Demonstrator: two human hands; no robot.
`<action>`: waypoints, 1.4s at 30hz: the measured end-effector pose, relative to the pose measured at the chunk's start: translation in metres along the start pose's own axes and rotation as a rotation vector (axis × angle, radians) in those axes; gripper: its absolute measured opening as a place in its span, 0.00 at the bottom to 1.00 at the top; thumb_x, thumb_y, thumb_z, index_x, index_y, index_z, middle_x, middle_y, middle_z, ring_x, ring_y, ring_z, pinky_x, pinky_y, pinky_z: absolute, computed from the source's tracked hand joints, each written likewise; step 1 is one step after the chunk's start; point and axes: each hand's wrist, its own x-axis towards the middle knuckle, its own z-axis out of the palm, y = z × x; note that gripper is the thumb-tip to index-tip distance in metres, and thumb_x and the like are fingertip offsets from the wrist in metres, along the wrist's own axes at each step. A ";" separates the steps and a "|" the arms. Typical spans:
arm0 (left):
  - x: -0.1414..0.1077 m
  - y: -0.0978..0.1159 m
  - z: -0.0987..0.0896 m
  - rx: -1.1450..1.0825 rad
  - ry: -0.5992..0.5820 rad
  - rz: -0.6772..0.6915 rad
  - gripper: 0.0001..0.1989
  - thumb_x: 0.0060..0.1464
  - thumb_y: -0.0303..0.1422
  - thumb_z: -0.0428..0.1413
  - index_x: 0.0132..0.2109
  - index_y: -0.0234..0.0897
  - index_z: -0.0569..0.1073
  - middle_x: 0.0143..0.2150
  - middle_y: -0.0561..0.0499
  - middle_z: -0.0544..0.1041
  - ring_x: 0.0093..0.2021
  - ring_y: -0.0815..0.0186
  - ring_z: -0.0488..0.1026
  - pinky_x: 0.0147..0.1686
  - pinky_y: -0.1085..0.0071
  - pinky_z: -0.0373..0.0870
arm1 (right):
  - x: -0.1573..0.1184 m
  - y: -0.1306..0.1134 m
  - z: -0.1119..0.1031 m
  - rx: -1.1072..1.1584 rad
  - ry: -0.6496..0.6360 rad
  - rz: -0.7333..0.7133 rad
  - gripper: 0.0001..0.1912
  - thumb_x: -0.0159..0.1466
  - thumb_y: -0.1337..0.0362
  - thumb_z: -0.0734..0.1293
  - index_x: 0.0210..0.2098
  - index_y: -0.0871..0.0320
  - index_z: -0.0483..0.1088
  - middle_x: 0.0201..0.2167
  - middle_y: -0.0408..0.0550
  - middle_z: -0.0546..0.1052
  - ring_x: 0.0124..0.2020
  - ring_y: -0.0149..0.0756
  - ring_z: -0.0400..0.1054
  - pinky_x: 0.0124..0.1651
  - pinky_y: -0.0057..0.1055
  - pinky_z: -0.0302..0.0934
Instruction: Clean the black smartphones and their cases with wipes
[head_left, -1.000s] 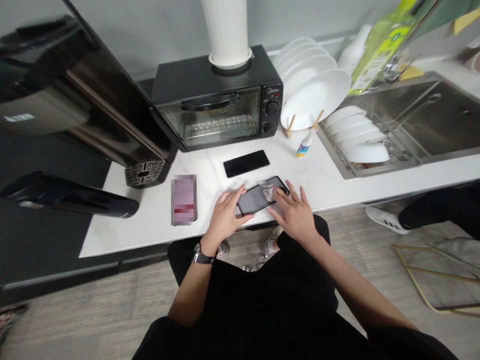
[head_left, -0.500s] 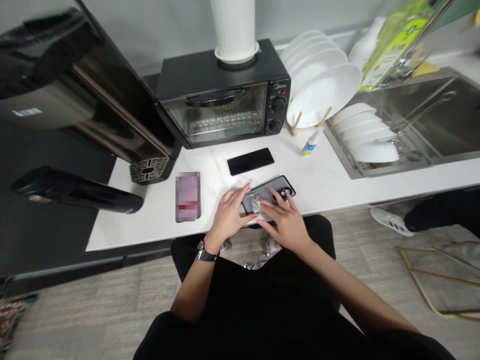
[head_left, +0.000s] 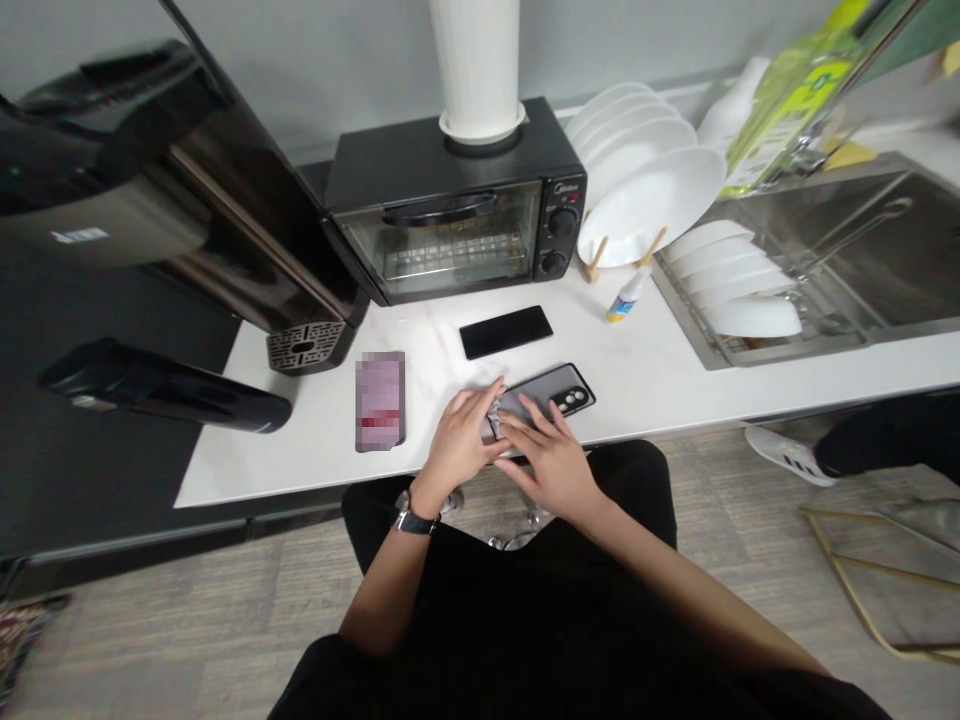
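Note:
A grey phone case [head_left: 536, 391] with a black rim and round camera holes lies at the counter's front edge. My left hand [head_left: 459, 440] grips its left end, thumb at the near side and fingers at the far side. My right hand [head_left: 555, 462] presses a small crumpled grey cloth [head_left: 495, 412] onto the case's left part, with its other fingers spread over the surface. Just beyond lies a black phone [head_left: 506, 333]. A small spray bottle [head_left: 625, 298] with a blue and yellow label stands farther right.
A blurred purple item [head_left: 380, 402] and a dark cylindrical appliance [head_left: 169, 388] lie left. Behind are a toaster oven [head_left: 457, 230], a tall dispenser [head_left: 255, 230] and racked white plates [head_left: 652, 205]. Right is a sink [head_left: 877, 260] with bowls [head_left: 750, 285]; another person's shoe [head_left: 791, 455] shows below.
My right hand has slid left along the phone case, taking the cloth toward its left end. The camera holes are more uncovered. The whole view has shifted slightly.

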 end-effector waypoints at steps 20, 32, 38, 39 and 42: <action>0.001 0.003 -0.001 0.005 -0.001 0.002 0.50 0.57 0.41 0.69 0.78 0.48 0.51 0.67 0.47 0.74 0.63 0.52 0.69 0.65 0.54 0.66 | -0.015 0.056 -0.031 -0.160 0.069 0.090 0.21 0.76 0.54 0.62 0.63 0.53 0.73 0.65 0.49 0.76 0.76 0.55 0.52 0.75 0.65 0.44; 0.000 -0.002 0.000 -0.017 -0.002 -0.016 0.47 0.58 0.34 0.67 0.77 0.45 0.53 0.67 0.44 0.74 0.62 0.52 0.69 0.63 0.55 0.70 | 0.009 -0.003 0.008 -0.015 -0.005 0.000 0.27 0.76 0.49 0.61 0.66 0.59 0.70 0.68 0.55 0.72 0.76 0.54 0.52 0.76 0.62 0.45; 0.002 0.004 -0.004 -0.017 -0.014 -0.018 0.51 0.56 0.40 0.70 0.78 0.49 0.51 0.67 0.46 0.74 0.64 0.51 0.69 0.65 0.51 0.66 | -0.016 0.056 -0.035 -0.155 0.041 0.100 0.22 0.77 0.53 0.60 0.64 0.53 0.72 0.65 0.49 0.75 0.77 0.56 0.51 0.75 0.66 0.44; 0.003 0.004 -0.004 -0.015 -0.021 -0.020 0.51 0.56 0.40 0.70 0.78 0.49 0.51 0.67 0.46 0.75 0.64 0.51 0.69 0.66 0.51 0.66 | -0.016 0.066 -0.038 -0.195 0.078 0.136 0.24 0.76 0.52 0.60 0.66 0.54 0.71 0.66 0.51 0.75 0.77 0.57 0.49 0.75 0.67 0.43; 0.005 0.004 -0.004 -0.020 -0.020 -0.013 0.51 0.56 0.40 0.70 0.78 0.49 0.50 0.68 0.47 0.74 0.65 0.51 0.69 0.66 0.51 0.65 | -0.004 0.070 -0.032 -0.232 0.146 0.201 0.29 0.76 0.49 0.60 0.68 0.59 0.67 0.67 0.57 0.72 0.77 0.59 0.48 0.74 0.68 0.43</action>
